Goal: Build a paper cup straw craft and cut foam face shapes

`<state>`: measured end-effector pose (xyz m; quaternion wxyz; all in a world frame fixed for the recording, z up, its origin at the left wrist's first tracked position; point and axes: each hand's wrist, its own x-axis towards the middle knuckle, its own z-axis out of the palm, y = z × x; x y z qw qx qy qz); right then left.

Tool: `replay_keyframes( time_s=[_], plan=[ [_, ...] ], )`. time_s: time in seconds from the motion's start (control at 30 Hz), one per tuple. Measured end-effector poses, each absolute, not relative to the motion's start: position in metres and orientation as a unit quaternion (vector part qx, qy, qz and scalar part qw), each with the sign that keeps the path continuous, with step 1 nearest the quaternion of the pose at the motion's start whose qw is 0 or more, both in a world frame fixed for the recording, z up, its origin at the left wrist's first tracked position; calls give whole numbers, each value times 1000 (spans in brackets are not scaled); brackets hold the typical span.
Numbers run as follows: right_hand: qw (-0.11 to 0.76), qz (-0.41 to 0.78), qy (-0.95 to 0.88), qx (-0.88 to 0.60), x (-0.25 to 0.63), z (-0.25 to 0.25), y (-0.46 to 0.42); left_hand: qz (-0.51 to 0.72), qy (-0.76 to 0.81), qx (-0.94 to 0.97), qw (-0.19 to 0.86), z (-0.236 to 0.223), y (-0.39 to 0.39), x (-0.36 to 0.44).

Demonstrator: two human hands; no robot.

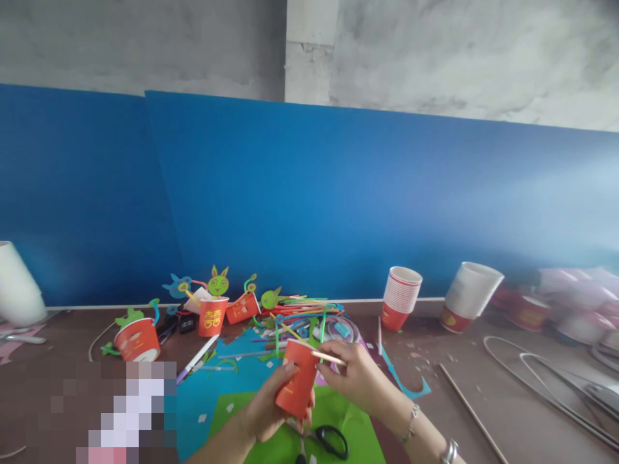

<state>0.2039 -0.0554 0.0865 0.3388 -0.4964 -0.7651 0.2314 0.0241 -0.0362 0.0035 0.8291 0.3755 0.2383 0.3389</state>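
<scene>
One red paper cup rests, slightly tilted, in the left hand, whose fingers are closed around it, thumb across the front, well up off the table and above a green sheet where black-handled scissors lie. The right hand pinches a pale stick between thumb and forefinger. Its end overlaps the cup's side just below the rim, with the right fingertips right beside the wall; whether it touches or pierces the paper, I cannot tell. The step in hand looks like working the stick at the cup's upper side. Carrying on would call for a steady left grip that does not crush the wall, and light, well-aimed pressure from the right.
</scene>
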Motion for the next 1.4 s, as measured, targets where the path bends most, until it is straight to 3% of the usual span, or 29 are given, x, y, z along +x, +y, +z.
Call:
replay_keyframes(
  time_s=[0.13, 0.33, 0.57, 0.83, 1.4],
  plan=[
    [340, 250, -752, -506, 207, 79, -53, 328, 232, 378, 834, 3, -35, 24],
    [341, 404, -687, -497, 210, 79, -51, 285, 212, 380, 854, -2, -36, 21],
    [359, 463, -642, -495, 210, 84, -49, 298, 207, 370, 855, -1, -35, 21],
    [260, 588, -598, -479, 211, 83, -51, 279, 240, 373, 852, 1, -36, 21],
    [266, 585, -624, -445, 211, 80, -49, 275, 226, 373, 857, -3, -34, 22]
  ],
)
